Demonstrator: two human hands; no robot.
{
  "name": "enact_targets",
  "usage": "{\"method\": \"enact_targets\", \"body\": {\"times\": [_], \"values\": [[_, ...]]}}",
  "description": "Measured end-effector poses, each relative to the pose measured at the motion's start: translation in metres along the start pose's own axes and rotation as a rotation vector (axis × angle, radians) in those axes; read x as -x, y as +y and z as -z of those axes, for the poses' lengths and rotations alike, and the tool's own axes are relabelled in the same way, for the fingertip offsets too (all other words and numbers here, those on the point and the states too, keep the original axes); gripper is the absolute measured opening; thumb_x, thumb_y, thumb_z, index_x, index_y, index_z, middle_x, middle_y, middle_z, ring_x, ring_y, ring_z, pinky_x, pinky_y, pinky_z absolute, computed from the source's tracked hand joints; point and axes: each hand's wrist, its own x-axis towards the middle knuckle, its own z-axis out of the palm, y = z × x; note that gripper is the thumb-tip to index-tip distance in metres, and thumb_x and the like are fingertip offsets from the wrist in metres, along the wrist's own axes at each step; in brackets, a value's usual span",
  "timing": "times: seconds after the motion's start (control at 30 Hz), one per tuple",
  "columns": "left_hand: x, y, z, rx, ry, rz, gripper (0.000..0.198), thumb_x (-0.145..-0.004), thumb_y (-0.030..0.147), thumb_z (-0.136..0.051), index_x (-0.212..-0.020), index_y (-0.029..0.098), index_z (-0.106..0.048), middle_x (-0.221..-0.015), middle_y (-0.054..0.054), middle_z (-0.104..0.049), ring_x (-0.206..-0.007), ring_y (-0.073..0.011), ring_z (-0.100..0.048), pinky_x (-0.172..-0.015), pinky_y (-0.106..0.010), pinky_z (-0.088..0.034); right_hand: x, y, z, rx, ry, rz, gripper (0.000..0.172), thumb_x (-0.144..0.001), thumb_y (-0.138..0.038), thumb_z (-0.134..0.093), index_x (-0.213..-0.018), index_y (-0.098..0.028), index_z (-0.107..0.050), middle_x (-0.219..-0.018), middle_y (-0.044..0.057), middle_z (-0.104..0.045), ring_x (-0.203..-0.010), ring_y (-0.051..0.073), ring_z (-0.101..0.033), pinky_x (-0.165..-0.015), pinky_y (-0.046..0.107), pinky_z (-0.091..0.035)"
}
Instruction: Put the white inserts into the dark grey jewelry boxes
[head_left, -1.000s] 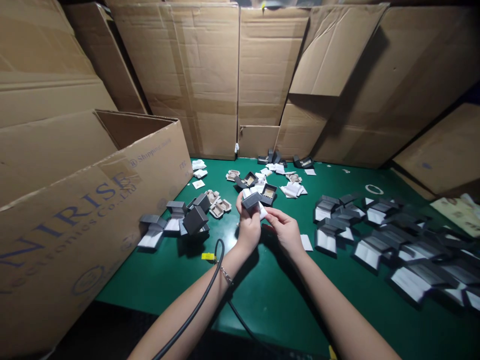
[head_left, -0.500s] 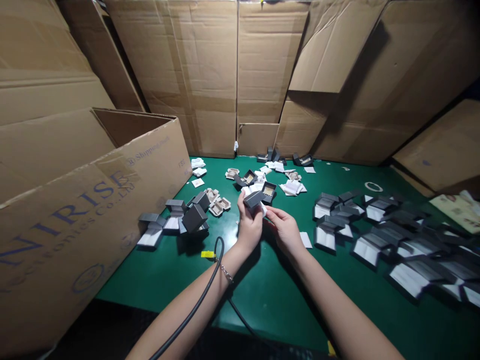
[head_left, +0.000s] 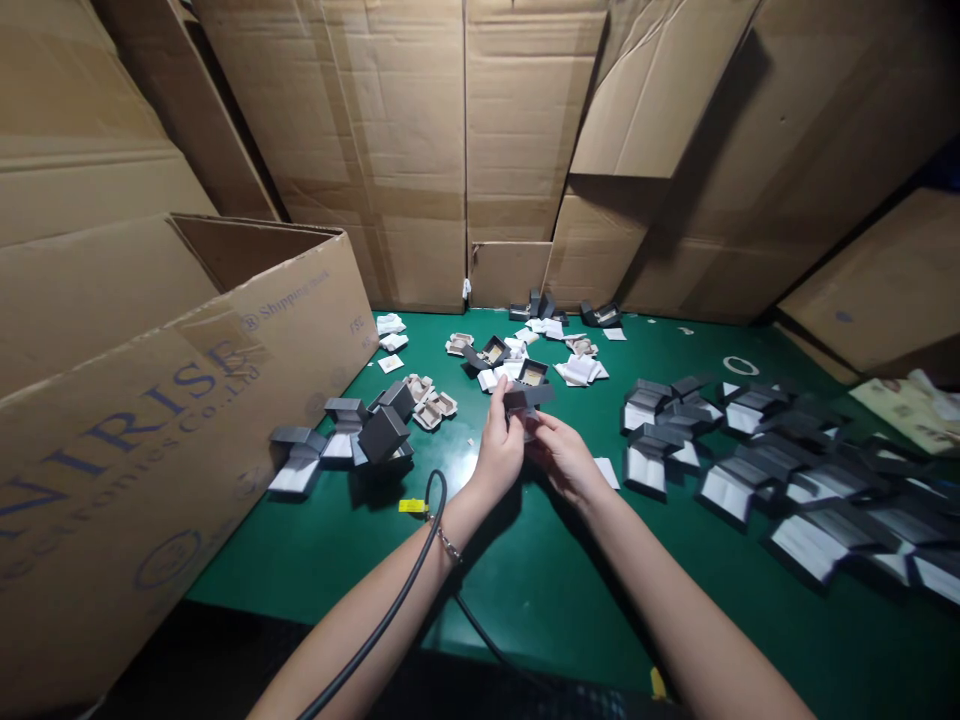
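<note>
Over the middle of the green table, my left hand [head_left: 501, 440] grips a small dark grey box [head_left: 529, 395], its thumb and fingers closed around the near side. The fingers of my right hand [head_left: 566, 455] are pinched at the box's near underside, on what looks like a piece of white paper [head_left: 531, 424]; my fingers partly cover it. Just beyond my hands lie an open dark box [head_left: 533, 373] with a beige insert and another open box [head_left: 493, 350].
Several open dark boxes [head_left: 731, 485] with white linings spread across the right. More boxes [head_left: 384, 433] stand at left beside beige trays [head_left: 435, 408]. A large carton [head_left: 300, 330] borders the left side. A black cable [head_left: 409, 590] crosses my left forearm.
The held box has tilted, turning its long dark side more level, and less white shows between my hands. My right fingers have moved slightly in under it. The view has shifted a little.
</note>
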Motion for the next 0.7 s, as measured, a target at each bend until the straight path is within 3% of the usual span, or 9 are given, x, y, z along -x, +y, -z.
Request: {"method": "enact_targets", "body": {"times": [0.1, 0.17, 0.23, 0.33, 0.47, 0.7], "values": [[-0.004, -0.005, -0.001, 0.079, -0.02, 0.086, 0.058, -0.09, 0.033, -0.052, -0.143, 0.025, -0.033, -0.149, -0.01, -0.04, -0.134, -0.0204, -0.042, -0.111, -0.035, -0.034, -0.002, -0.002, 0.002, -0.017, 0.023, 0.021, 0.037, -0.057, -0.037, -0.08, -0.088, -0.019, -0.072, -0.084, 0.005, -0.074, -0.074, 0.02, -0.069, -0.066, 0.03, -0.057], [-0.006, -0.007, 0.0, 0.083, -0.085, 0.175, 0.052, -0.088, 0.038, -0.054, -0.136, 0.021, -0.042, -0.138, -0.011, -0.051, -0.12, -0.0209, -0.054, -0.098, -0.033, -0.045, -0.004, -0.001, 0.004, -0.044, 0.087, 0.068, 0.043, -0.054, -0.039, -0.082, -0.09, -0.019, -0.07, -0.083, 0.005, -0.074, -0.073, 0.021, -0.069, -0.065, 0.031, -0.056], [-0.007, -0.008, 0.001, -0.007, -0.181, 0.266, 0.043, -0.086, 0.045, -0.054, -0.116, 0.015, -0.058, -0.113, -0.011, -0.065, -0.097, -0.0197, -0.062, -0.081, -0.03, -0.051, -0.006, 0.0, 0.006, -0.071, 0.156, 0.086, 0.047, -0.05, -0.039, -0.084, -0.089, -0.019, -0.068, -0.079, 0.004, -0.073, -0.071, 0.02, -0.067, -0.064, 0.031, -0.055], [-0.006, -0.004, 0.002, -0.194, -0.238, 0.284, 0.039, -0.084, 0.051, -0.052, -0.088, 0.014, -0.063, -0.083, -0.005, -0.066, -0.075, -0.016, -0.059, -0.066, -0.027, -0.048, -0.006, -0.001, 0.008, -0.066, 0.221, 0.071, 0.049, -0.047, -0.037, -0.086, -0.088, -0.018, -0.066, -0.073, 0.003, -0.071, -0.066, 0.018, -0.064, -0.062, 0.029, -0.053], [-0.003, 0.001, 0.003, -0.246, -0.221, 0.234, 0.032, -0.083, 0.046, -0.051, -0.08, 0.016, -0.061, -0.077, -0.001, -0.064, -0.072, -0.0142, -0.054, -0.066, -0.025, -0.043, -0.005, -0.005, 0.009, 0.014, 0.262, 0.072, 0.046, -0.049, -0.04, -0.083, -0.085, -0.018, -0.066, -0.071, 0.001, -0.068, -0.057, 0.012, -0.057, -0.052, 0.024, -0.045], [-0.008, 0.008, 0.005, -0.349, -0.352, 0.2, 0.043, -0.084, 0.055, -0.043, -0.064, 0.017, -0.047, -0.061, 0.002, -0.046, -0.061, -0.0115, -0.042, -0.055, -0.023, -0.033, -0.006, 0.0, 0.016, 0.155, 0.183, 0.069, 0.047, -0.058, -0.06, -0.076, -0.072, -0.018, -0.059, -0.056, -0.005, -0.052, -0.046, 0.008, -0.038, -0.043, 0.024, -0.029]]}}
